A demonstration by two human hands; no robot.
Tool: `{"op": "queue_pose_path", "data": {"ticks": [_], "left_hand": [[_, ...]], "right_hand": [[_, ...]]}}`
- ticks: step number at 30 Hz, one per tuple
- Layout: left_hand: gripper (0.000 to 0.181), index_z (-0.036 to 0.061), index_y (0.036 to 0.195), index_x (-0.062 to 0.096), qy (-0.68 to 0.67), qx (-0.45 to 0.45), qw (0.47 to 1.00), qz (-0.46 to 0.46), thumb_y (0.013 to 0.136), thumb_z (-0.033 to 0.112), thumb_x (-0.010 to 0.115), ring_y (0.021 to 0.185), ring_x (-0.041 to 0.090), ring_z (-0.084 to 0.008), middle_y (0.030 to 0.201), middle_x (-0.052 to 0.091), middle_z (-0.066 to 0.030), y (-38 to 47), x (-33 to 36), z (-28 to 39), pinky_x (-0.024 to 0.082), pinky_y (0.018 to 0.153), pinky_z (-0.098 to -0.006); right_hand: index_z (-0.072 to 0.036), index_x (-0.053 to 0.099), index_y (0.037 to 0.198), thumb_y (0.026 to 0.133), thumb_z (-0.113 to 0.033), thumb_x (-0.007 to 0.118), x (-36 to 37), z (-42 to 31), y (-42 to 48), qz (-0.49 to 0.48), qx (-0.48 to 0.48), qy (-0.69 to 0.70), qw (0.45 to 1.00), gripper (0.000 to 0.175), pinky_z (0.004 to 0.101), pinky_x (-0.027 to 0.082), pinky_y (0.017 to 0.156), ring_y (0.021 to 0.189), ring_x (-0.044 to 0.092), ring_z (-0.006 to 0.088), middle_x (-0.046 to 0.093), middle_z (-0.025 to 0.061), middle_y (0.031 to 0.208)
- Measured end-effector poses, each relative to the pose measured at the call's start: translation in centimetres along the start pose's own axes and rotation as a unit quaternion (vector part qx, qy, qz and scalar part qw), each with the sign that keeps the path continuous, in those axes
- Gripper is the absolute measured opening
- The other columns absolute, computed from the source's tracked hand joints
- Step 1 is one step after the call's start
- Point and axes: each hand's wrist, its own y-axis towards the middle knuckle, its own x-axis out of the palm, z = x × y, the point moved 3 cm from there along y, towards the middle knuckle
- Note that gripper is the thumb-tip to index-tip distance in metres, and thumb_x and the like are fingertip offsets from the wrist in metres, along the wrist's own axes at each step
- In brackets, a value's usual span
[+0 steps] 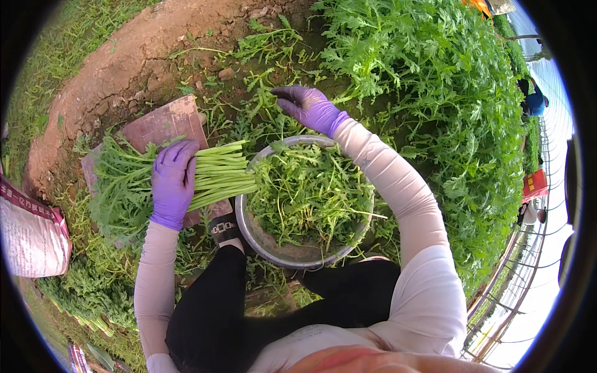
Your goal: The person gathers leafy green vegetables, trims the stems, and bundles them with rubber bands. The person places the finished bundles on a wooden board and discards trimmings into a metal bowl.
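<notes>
My left hand (173, 179), in a purple glove, grips a thick bunch of leafy chrysanthemum greens (224, 172). The leaves point left and the pale stem ends lie to the right, reaching the basin's rim. Under the bunch is a worn reddish board (168, 121) on the ground. My right hand (313, 109), gloved alike, hovers beyond the basin with thumb and fingers apart; I see nothing in it. Between my feet stands a round metal basin (275, 259) heaped with loose leaves and trimmings (308, 196). One long stem sticks out over its right rim.
Dense greens (438, 116) grow along the right. Bare soil (116, 60) curves across the upper left. At far left stands a woven sack (32, 233) bearing writing, with tied bunches (93, 298) below it. People (536, 100) are far right near a red bag (535, 185).
</notes>
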Motion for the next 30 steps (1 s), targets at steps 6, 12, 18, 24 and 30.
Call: {"op": "queue_pose_path", "data": {"ticks": [6, 12, 18, 24, 30], "left_hand": [[0.034, 0.0098, 0.121, 0.064, -0.013, -0.003, 1.000, 0.012, 0.089, 0.002, 0.059, 0.114, 0.057, -0.0303, 0.118, 0.064, -0.0094, -0.1, 1.2, -0.3, 0.041, 0.101, -0.0400], [0.035, 0.0080, 0.122, 0.064, 0.008, -0.029, 0.999, -0.015, 0.089, 0.000, 0.058, 0.116, 0.055, -0.0298, 0.121, 0.062, -0.0101, -0.3, 1.2, -0.7, 0.040, 0.103, -0.0404], [0.035, 0.0069, 0.122, 0.064, 0.004, -0.021, 0.999, -0.025, 0.089, -0.001, 0.057, 0.115, 0.056, -0.0310, 0.121, 0.061, -0.0111, -0.1, 1.5, -0.5, 0.041, 0.103, -0.0413], [0.036, 0.0064, 0.122, 0.063, 0.017, -0.022, 0.999, -0.032, 0.088, -0.002, 0.057, 0.115, 0.056, -0.0314, 0.120, 0.061, -0.0113, 0.1, 1.5, -0.2, 0.041, 0.102, -0.0417], [0.037, 0.0066, 0.123, 0.063, 0.016, -0.016, 0.999, -0.034, 0.088, -0.003, 0.057, 0.114, 0.056, -0.0317, 0.119, 0.061, -0.0110, 0.1, 1.7, -0.6, 0.042, 0.101, -0.0415]], "right_hand": [[-0.002, 0.054, 0.134, 0.098, -0.014, 0.054, -20.9, 16.4, -3.7, 0.324, 0.212, 0.101, 0.916, 0.038, 0.0313, 0.054, 0.079, 0.091, 0.069, 0.0204, 0.069, 0.0128, 0.107], [0.005, 0.068, 0.104, 0.098, -0.031, 0.058, -15.5, 12.3, -8.6, -0.160, 0.292, 0.383, 0.861, 0.038, 0.0234, 0.051, 0.050, 0.065, 0.069, 0.0158, 0.073, 0.0139, 0.096], [0.007, 0.043, 0.134, 0.076, -0.021, 0.084, -5.4, 22.0, -2.4, 0.328, 0.267, 0.289, 0.859, 0.076, 0.0351, 0.049, 0.095, 0.111, 0.061, 0.0272, 0.061, 0.0224, 0.122], [0.005, 0.060, 0.120, 0.083, -0.047, 0.072, -4.8, 24.5, 1.0, 0.366, 0.475, 0.023, 0.800, 0.065, 0.0411, 0.047, 0.099, 0.112, 0.063, 0.0338, 0.064, 0.0190, 0.123], [0.004, 0.067, 0.109, 0.087, -0.049, 0.068, -4.2, 27.4, -1.1, 0.146, 0.412, 0.033, 0.899, 0.058, 0.0365, 0.051, 0.077, 0.084, 0.068, 0.0284, 0.071, 0.0184, 0.094]]}}
